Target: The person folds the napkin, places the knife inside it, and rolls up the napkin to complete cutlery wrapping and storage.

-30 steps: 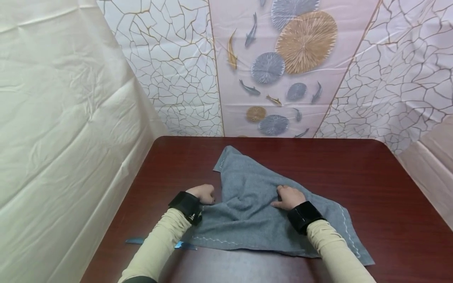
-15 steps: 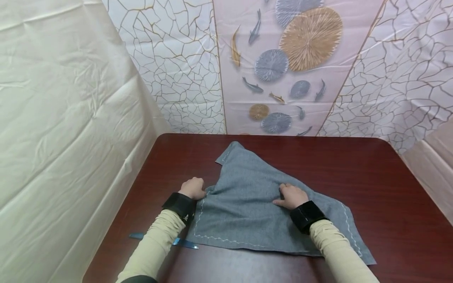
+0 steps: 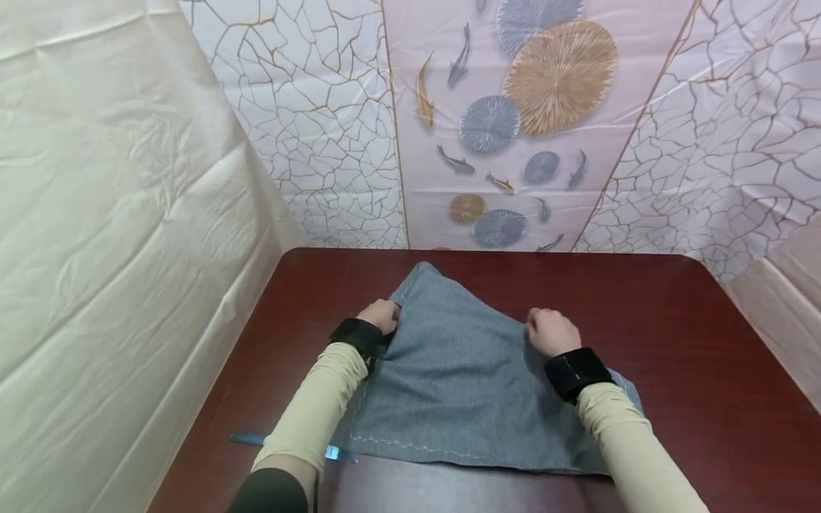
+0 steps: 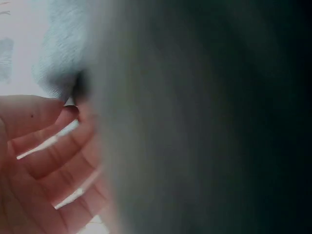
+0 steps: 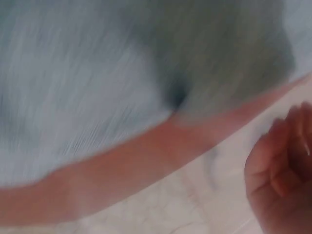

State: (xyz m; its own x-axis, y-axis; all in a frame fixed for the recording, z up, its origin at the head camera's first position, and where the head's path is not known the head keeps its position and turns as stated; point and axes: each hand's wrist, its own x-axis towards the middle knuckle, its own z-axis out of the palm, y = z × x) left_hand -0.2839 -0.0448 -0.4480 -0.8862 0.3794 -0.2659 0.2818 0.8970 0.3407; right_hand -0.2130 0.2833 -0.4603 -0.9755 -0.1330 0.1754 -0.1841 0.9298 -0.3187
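A grey cloth with wavy white stitching near its edges lies spread on the table, its peak pointing away from me. At its upper left edge, my left hand pinches the fabric. In the left wrist view the thumb and a fingertip of the left hand meet at a bit of grey cloth, while a dark blurred layer hides the rest. My right hand is by the cloth's far right edge. The right wrist view shows that hand apart from the fabric, its fingers loosely bent, nothing in them.
The dark red-brown table has rounded far corners. A narrow blue strip lies near the front left, partly under my left forearm. A patterned wall covering rises behind the table, and a cream drape hangs at the left.
My left hand went left, smoothing the cloth's left side, then moved up and right to the upper edge. My right hand left the cloth's middle for its far right edge.
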